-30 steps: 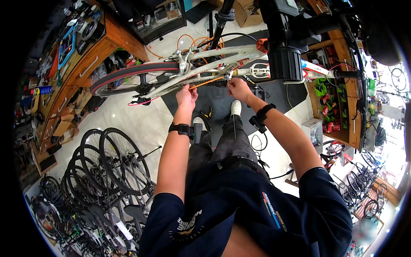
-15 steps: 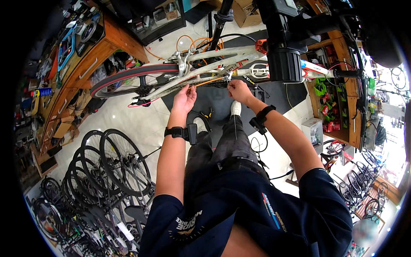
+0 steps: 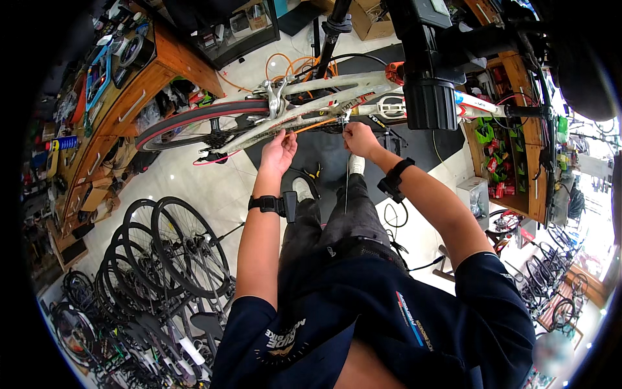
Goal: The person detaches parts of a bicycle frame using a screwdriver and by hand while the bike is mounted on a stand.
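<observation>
Up front at chest height, a white bike frame [image 3: 324, 97] hangs clamped in a black repair stand [image 3: 424, 78], rear wheel [image 3: 194, 120] w/ red-striped tyre to the left. An orange cable [image 3: 304, 126] runs along the chainstay. Left hand [image 3: 280, 152] pinches that cable, fingers together on it, just under the frame. Right hand [image 3: 358, 137] is closed on the cable's other end near the stand. Spare wheels [image 3: 162, 259] lean on the floor, lower left.

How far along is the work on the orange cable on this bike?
Done: the white bike hangs clamped in the stand, rear wheel on. In hand: the left hand and right hand hold the orange cable along the frame. Left: the cable still runs loose between the hands; whether its ends are fixed cannot be told.
</observation>
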### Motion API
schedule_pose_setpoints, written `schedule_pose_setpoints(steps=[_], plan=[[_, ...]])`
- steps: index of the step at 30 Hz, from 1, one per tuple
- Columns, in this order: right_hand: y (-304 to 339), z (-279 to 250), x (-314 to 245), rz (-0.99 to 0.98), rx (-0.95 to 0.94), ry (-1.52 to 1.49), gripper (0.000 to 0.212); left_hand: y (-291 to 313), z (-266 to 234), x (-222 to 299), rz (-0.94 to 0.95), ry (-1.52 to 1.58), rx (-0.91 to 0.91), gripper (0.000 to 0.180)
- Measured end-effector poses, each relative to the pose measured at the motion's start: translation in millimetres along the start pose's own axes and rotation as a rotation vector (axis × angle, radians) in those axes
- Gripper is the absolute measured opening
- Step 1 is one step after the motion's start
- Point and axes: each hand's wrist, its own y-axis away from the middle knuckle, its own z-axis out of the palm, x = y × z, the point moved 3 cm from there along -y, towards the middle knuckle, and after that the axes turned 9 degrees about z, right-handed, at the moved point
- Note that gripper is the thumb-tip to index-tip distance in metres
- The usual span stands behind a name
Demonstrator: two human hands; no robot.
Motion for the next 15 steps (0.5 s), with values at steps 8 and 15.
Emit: schedule_pose_setpoints(steps=[8, 15], plan=[[-0.5, -1.3, -2.5, 0.068, -0.062, -0.061, 0.019, 17.5, 11.0, 8.9, 0.159, -0.337, -0.186, 0.017], [-2.4, -5.4, -4.2, 0.029, -0.103, 0.052, 0.019, 22.4, 20.6, 16.4, 0.572, -0.879, -0.277, 0.011]])
